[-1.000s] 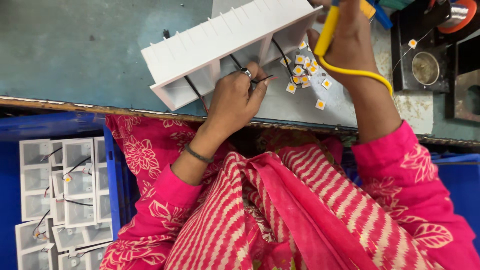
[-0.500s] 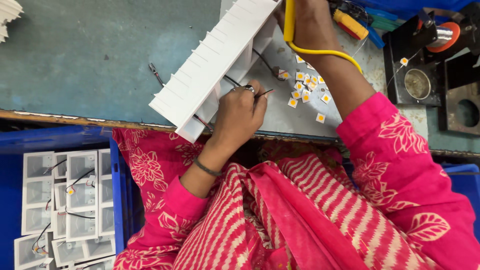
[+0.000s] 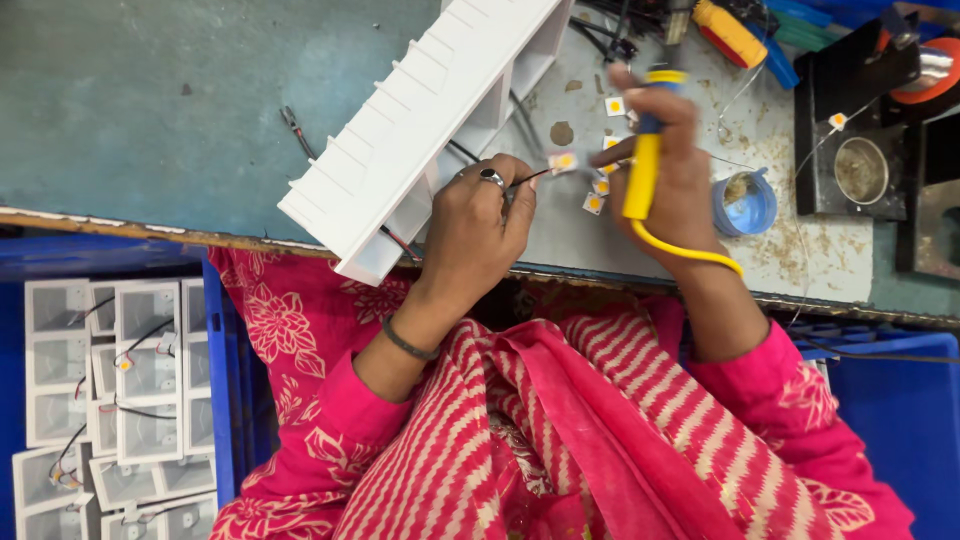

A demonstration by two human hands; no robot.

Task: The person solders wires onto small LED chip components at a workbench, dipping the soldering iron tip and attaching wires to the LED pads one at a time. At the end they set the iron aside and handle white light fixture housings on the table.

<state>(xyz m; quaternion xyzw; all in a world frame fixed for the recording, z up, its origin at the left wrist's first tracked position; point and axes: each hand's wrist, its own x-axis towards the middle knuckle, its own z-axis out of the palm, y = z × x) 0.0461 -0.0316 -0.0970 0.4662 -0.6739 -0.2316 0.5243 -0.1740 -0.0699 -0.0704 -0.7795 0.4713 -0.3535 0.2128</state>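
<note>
My left hand (image 3: 482, 220), wearing a ring, pinches a thin dark wire (image 3: 528, 179) that leads to a small square LED chip (image 3: 563, 160). A long white ribbed housing (image 3: 425, 125) lies diagonally just left of that hand, with wires running out of it. My right hand (image 3: 672, 165) grips a yellow-handled soldering iron (image 3: 642, 165), its tip pointing away from me, its yellow cord trailing back over my wrist. The index finger reaches toward the chip. More small LED chips (image 3: 600, 190) lie on the bench between the hands.
A blue tape roll (image 3: 748, 205) sits right of my right hand. A black stand with a metal cup (image 3: 860, 170) is at the far right. A blue crate (image 3: 225, 400) at lower left holds several white housings (image 3: 145, 375). Tools (image 3: 730, 30) lie at the top.
The view shifted, so the housing and hands sit lower in frame. My right hand came down with the iron toward the chip held at the wire's end.
</note>
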